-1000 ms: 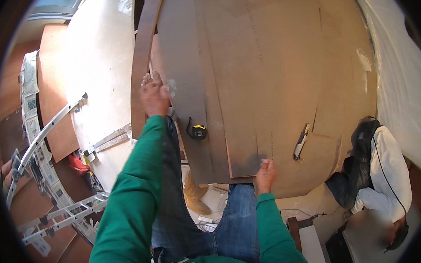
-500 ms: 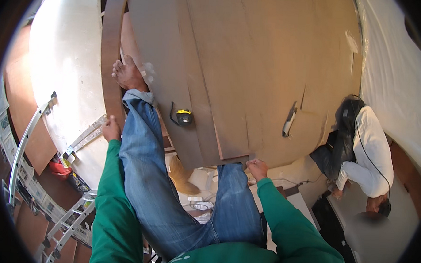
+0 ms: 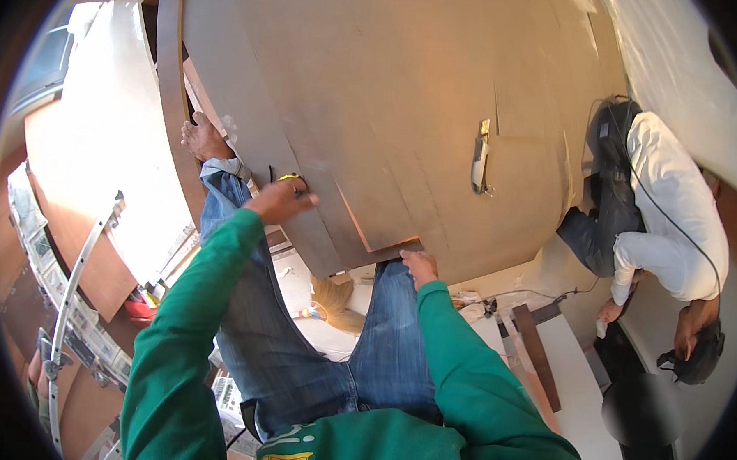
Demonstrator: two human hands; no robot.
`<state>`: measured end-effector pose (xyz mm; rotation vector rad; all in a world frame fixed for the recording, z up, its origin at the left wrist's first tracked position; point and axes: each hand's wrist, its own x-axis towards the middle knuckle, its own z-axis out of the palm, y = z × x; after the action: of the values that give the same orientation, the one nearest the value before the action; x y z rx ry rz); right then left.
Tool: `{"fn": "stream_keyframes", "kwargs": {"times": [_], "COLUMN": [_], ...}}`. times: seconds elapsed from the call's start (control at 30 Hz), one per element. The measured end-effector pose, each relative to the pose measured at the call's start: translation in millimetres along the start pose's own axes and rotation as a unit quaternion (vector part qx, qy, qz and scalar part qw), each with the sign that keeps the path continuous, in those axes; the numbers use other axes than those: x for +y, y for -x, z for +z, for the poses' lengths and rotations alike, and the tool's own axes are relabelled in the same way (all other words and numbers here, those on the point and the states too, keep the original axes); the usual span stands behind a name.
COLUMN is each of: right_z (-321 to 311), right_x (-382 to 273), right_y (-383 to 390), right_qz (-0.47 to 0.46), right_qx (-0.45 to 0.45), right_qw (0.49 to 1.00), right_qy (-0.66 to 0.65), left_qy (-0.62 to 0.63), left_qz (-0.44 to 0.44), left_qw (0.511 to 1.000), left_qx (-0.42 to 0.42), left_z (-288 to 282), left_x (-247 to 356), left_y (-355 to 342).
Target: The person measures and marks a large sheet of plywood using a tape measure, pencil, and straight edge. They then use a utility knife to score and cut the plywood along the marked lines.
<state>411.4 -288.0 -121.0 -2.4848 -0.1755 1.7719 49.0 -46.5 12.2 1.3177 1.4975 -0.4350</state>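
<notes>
My left hand (image 3: 281,201), smeared by motion, is over the black-and-yellow tape measure (image 3: 292,181), mostly covering it; whether it grips is unclear. My right hand (image 3: 420,269) has curled fingers on the lower edge of the brown board (image 3: 374,90), beside my right knee. A light-handled knife (image 3: 478,164) lies on the board, right of the tape measure. My bare left foot (image 3: 208,139) rests at the board's left edge.
A co-worker (image 3: 666,202) in a white top crouches at the right, near hanging plastic sheeting (image 3: 671,70) and a cable. Aluminium ladders (image 3: 78,291), plywood panels (image 3: 74,192) and a pale sheet are at left. A broom head (image 3: 336,307) lies below, between my legs.
My left hand has moved from beside my left leg up and rightward onto the tape measure. The view has shifted. The co-worker has raised a hand to the dark object at their head.
</notes>
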Motion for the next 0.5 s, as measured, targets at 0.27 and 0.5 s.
{"fn": "stream_keyframes", "kwargs": {"times": [0.27, 0.5], "right_z": [31, 30], "right_x": [-43, -72], "right_y": [79, 63], "right_qz": [-0.009, 0.079], "right_qx": [0.087, 0.015], "right_qw": [0.982, 0.948], "right_qy": [-0.166, -0.307], "left_qy": [0.174, 0.196], "left_qz": [-0.241, -0.253], "left_qw": [0.914, 0.927], "left_qx": [0.275, 0.198], "left_z": [172, 204], "left_x": [37, 28], "left_y": [-55, -71]}}
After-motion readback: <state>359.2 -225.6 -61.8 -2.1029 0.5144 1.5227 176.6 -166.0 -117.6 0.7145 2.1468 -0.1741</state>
